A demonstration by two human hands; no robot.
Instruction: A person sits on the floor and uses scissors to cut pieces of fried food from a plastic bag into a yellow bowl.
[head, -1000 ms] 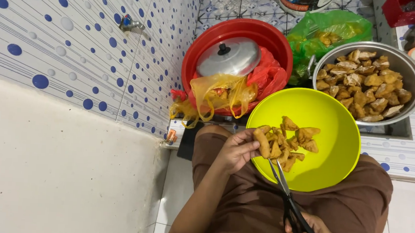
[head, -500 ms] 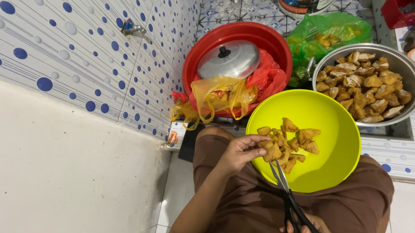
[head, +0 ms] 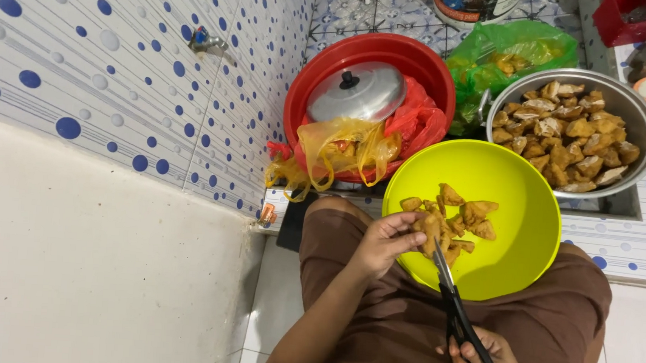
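Fingers (head: 405, 227) of the left hand (head: 387, 243) are closed around a golden-brown fried piece (head: 432, 231), which is held over the near side of a yellow-green bowl (head: 515, 255) resting on the lap. In the same head view, the right hand (head: 488, 360) is wrapped through the black handles of a pair of scissors (head: 459, 312); the blades are pointed up at the held piece and appear to meet it, though how far they are parted cannot be told.

A small heap of cut pieces (head: 461, 210) is seen lying in the bowl, touching the held piece. Only a minor part of the bowl's floor is covered, so the cutting is judged to be at an early stage. Beyond the bowl, a metal pot (head: 645, 124) is filled nearly to the rim with fried pieces (head: 565, 134); whether these are already cut or awaiting the scissors cannot be told. A green plastic bag (head: 499, 50) with a few more pieces inside is set behind the pot. To the left, a red basin (head: 331, 61) is seen holding a metal lid (head: 356, 91) and crumpled yellow bags (head: 340, 149). A dotted tiled wall (head: 118, 76) stands at the left.
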